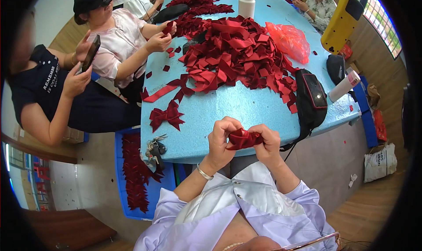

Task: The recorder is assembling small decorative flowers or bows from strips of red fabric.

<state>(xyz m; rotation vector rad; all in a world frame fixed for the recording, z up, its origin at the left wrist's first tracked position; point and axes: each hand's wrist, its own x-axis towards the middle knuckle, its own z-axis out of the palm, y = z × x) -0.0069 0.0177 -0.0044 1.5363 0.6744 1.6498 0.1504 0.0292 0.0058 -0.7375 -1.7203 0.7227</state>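
Between my two hands is a folded dark red ribbon [243, 139], held up at the near edge of the light blue table [193, 139]. My left hand [221, 139] pinches its left end, fingers curled over the top. At the right end, my right hand [267, 142] grips with thumb and bent fingers. A finished-looking red bow [166, 115] lies on the table to the left of my hands. Beyond them spreads a large heap of cut red ribbon pieces [237, 53].
Keys [156, 147] lie at the table's left corner, above a blue crate [151, 202] of stacked bows. A black bag [311, 99] and a pale bottle [344, 86] stand right. A white bottle [246, 4] is farther back. Co-workers sit left; one person holds a phone [91, 53].
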